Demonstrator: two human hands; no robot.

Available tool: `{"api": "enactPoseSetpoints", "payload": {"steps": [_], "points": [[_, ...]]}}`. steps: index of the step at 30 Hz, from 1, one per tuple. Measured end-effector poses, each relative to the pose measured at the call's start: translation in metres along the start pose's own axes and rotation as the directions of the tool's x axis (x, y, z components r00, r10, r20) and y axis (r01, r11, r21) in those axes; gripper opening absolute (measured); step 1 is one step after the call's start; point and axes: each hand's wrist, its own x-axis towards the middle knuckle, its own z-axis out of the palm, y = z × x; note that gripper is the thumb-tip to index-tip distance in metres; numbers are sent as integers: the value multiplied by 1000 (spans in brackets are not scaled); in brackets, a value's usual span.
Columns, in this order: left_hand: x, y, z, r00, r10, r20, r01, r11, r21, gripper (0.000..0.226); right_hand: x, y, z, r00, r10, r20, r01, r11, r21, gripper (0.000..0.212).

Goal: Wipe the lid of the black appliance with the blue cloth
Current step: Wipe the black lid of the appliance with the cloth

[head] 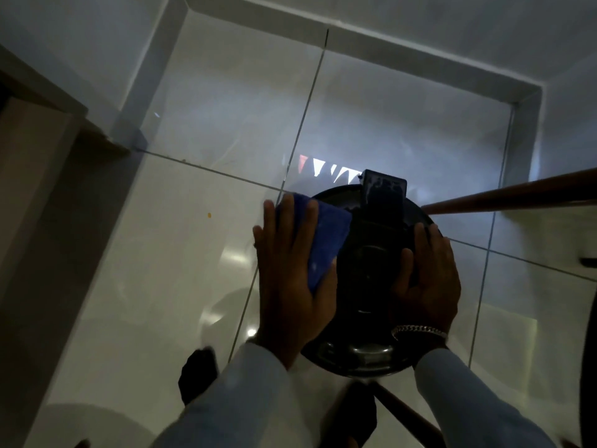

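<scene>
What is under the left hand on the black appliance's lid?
The blue cloth lies flat under the left hand, pressed on the lid's left side. The lid surface beneath cloth and palm is covered. The right hand rests on the lid's right side.

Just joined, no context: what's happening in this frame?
A person is wiping a round black appliance that sits over a glossy tiled floor. The left hand presses a blue cloth flat on the lid's left side. The right hand rests on the right side, apparently steadying it.
</scene>
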Motion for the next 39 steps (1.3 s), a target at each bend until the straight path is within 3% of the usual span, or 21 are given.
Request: {"api": "enactPoseSetpoints", "payload": {"steps": [2,5,9,12,15,17,19,21,25,28,32,34,39], "points": [[6,-8,3,980,38,197,-72,984,166,74,1,1,1,1000,8,17,-7,1000,-16,51],[11,-16,-5,936,66,345,-124,981,150,81,1,1,2,1000,14,11,-13,999,-32,51],[38,-14,-6,956,-15,293,-11,996,86,75,1,-3,1,1000,12,17,-11,997,-72,54],[29,-3,15,972,-14,236,-62,948,311,65,2,-3,1,1000,13,1,-12,996,-86,52],[4,-6,24,945,161,284,-263,890,373,64,2,-1,2,1000,-1,-1,1,995,-96,51],[-6,-20,18,838,357,413,-506,792,342,62,1,-2,3,1000,-11,-12,10,995,-97,50],[-6,-29,10,739,442,509,-641,695,327,60,1,-2,3,1000,-1,-20,-1,996,-93,49],[-1,-28,6,767,405,497,-599,728,332,58,1,-1,3,1000,9,-23,-11,996,-83,49],[14,-5,20,960,109,259,-203,906,370,56,1,1,2,999,30,-13,-31,997,-65,49],[20,4,30,993,-23,113,-18,936,352,56,2,0,3,1000,23,-11,-24,997,-67,48],[-3,-5,28,995,44,86,-70,942,328,56,2,-1,2,999,37,14,-37,999,-39,48],[-32,-6,27,996,11,86,-39,943,330,58,3,0,1,999,42,13,-42,999,-12,47],[-115,4,33,955,50,293,-165,908,384,63,0,0,2,999,41,-7,-40,999,32,48]]}}
